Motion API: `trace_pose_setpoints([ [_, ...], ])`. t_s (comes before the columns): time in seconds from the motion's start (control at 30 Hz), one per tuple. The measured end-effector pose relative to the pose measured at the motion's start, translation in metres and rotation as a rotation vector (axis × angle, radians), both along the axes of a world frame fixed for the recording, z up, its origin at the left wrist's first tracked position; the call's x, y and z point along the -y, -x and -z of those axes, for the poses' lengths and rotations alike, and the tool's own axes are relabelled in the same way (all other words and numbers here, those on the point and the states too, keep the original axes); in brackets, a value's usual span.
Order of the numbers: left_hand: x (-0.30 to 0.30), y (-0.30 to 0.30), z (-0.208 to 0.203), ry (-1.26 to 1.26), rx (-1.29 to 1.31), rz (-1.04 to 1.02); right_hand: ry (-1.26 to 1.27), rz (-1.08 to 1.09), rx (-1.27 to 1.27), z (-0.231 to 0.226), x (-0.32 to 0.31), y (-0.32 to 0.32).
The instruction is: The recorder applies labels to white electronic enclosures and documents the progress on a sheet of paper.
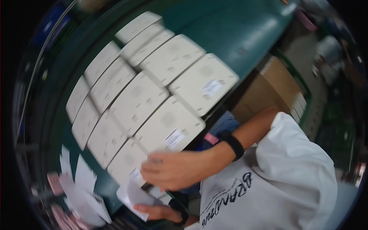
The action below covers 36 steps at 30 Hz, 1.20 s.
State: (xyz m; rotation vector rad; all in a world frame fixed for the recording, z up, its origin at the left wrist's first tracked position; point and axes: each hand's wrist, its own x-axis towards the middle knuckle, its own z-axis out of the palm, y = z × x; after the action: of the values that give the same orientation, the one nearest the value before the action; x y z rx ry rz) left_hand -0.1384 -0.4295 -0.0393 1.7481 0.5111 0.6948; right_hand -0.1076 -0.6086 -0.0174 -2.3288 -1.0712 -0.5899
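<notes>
Off-white square panels (140, 99) with rounded corners lie in tight rows on a green table. White printed labels (174, 138) are on two of the nearer ones. My right hand (172, 170), blurred and with its fingers curled together, is over the edge of the nearest left panel (124, 165). Its fingertips are beside another white label (135, 175) there; whether they grip anything is hidden. Below it, my left hand (159, 212) holds a curled white sheet (134, 197) at its lower edge. Both wrists wear dark bands.
White papers (85, 174) and pink pieces (55, 184) lie at the lower left. A brown cardboard box (264, 86) stands beside the green table (214, 27) on the right. Blue cloth (225, 123) shows by my right forearm.
</notes>
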Motion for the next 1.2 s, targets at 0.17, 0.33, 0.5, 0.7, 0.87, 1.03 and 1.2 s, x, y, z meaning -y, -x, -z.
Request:
trace_pose_setpoints([
  [0.17, 0.039, 0.005, -0.006, -0.070, -0.061, 0.129, -0.256, -0.025, -0.084, 0.040, 0.031, 0.080],
  [0.33, 0.090, 0.015, 0.026, -0.170, -0.086, 0.523, -0.263, 0.518, -0.333, 0.145, 0.153, 0.144],
  [0.5, 0.122, 0.030, 0.067, -0.235, -0.172, 0.878, -0.056, 1.666, -0.375, 0.234, 0.363, 0.231],
  [0.7, 0.138, 0.041, 0.094, -0.350, -0.250, 1.053, -0.391, 1.778, -0.964, 0.255, 0.463, 0.285],
  [0.87, 0.140, 0.043, 0.104, -0.404, -0.296, 1.126, -0.119, 1.841, -1.057, 0.285, 0.463, 0.280],
  [1.03, 0.121, 0.041, 0.106, -0.434, -0.348, 1.126, 0.018, 1.807, -0.850, 0.278, 0.427, 0.286],
  [1.2, 0.088, 0.039, 0.098, -0.426, -0.407, 1.063, -0.037, 1.627, -0.769, 0.260, 0.316, 0.279],
])
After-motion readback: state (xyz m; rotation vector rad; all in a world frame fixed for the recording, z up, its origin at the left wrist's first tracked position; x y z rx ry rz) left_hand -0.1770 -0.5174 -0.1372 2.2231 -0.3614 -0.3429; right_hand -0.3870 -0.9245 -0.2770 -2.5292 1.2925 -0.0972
